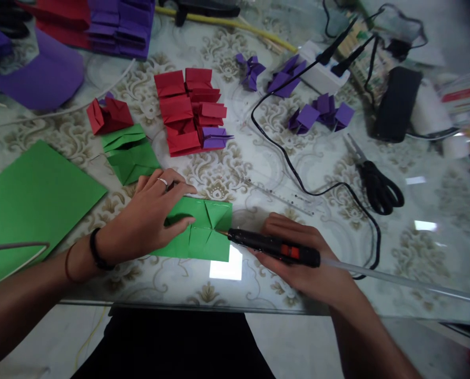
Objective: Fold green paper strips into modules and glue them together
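Note:
My left hand (150, 213) lies on a creased green paper (215, 245), fingers and thumb apart, pressing it to the tabletop. My right hand (314, 284) grips a black glue gun (266, 245) with an orange-red patch; a long clear glue stick (393, 281) sticks out of its back. The gun's nozzle points left and reaches the paper near its crossing folds. Shiny lines, seemingly glue, run along the folds and upper edge. Just beyond my left fingers sits a folded green paper piece (130, 152), beside a folded red one (110, 116).
Joined red folded pieces (179, 113) lie mid-table, with purple folded pieces (306, 118) farther right. A black cord loops from the white power strip (322, 68). Black scissors (381, 187), a clear ruler (280, 197), a black phone-like object (399, 105) and a green sheet (33, 205) lie around.

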Demonstrator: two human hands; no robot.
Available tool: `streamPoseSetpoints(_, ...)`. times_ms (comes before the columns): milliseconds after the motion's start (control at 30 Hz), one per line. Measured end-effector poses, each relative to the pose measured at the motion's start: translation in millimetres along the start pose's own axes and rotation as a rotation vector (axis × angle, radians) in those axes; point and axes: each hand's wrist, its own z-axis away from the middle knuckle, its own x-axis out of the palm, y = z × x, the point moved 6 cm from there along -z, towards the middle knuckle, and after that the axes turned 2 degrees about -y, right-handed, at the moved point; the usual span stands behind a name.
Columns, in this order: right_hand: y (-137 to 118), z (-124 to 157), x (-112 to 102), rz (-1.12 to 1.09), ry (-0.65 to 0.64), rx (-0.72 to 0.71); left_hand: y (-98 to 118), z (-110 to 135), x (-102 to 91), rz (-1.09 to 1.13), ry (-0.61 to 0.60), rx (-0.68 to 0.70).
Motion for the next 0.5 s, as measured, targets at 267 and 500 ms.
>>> streamPoseSetpoints(267,3.7,1.3,-4.0,0.018,-0.039,0.057,-0.1,0.9,0.9,-0.033,0.006,0.009)
streamPoseSetpoints(500,9.9,3.9,-4.8,0.042,-0.046,0.129,-4.4,-8.5,-20.6,0.182,0.103,-0.026)
